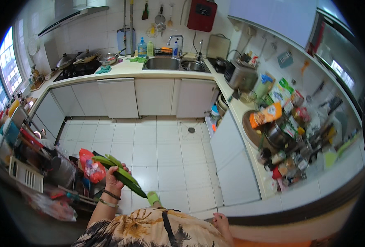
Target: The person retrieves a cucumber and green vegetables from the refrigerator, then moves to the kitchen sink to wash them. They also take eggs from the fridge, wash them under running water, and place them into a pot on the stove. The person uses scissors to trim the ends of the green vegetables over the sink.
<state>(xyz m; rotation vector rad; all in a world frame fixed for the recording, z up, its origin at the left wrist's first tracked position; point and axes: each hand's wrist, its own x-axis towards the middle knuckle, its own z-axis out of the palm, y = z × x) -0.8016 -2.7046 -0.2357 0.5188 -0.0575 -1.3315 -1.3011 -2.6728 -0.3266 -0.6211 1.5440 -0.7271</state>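
My left hand [114, 178] is closed around a bunch of long green vegetables, held above the floor. A dark green cucumber [132, 186] lies lowest in the grip, with lighter green, slender vegetables [127, 174] along its upper side. Their far ends stick out past my fingers toward a red plastic bag [91, 165]; whether they touch it I cannot tell. Low at my right side, my right hand [221, 220] has its fingers curled in, and nothing shows in it.
White tiles cover the floor [170, 148]. A loaded rack [26, 174] stands close on my left. Ahead, the counter [120, 71] carries a sink [163, 64] and a stove [77, 71]. Along the right counter crowd a pot [276, 134], an orange packet [265, 115] and several jars.
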